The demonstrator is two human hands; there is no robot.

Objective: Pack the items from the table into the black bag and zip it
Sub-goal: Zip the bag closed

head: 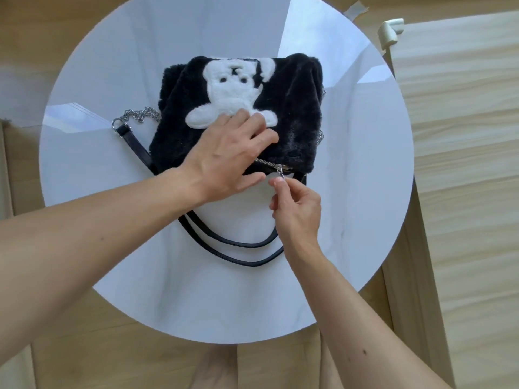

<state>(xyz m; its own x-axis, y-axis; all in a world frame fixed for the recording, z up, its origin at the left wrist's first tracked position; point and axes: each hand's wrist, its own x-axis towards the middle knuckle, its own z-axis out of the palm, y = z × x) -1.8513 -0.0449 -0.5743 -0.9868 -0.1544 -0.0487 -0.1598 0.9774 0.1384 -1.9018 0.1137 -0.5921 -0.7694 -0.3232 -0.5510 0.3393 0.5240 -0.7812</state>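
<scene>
A furry black bag [297, 108] with a white bear patch [233, 91] lies flat in the middle of a round white table [351, 192]. Its zipper runs along the near edge, and the slider [280, 167] sits close to the right end. My left hand [233, 153] lies on the bag's near half, fingers spread and pressing the fur, thumb at the edge. My right hand [295, 203] pinches the silver zipper pull [280, 175] between thumb and forefinger. No loose items show on the table.
Two black straps [238, 248] loop toward me across the table. A silver chain [137, 115] and strap end lie left of the bag. A light wooden panel [463, 136] with a corner guard stands right of the table, over a wooden floor.
</scene>
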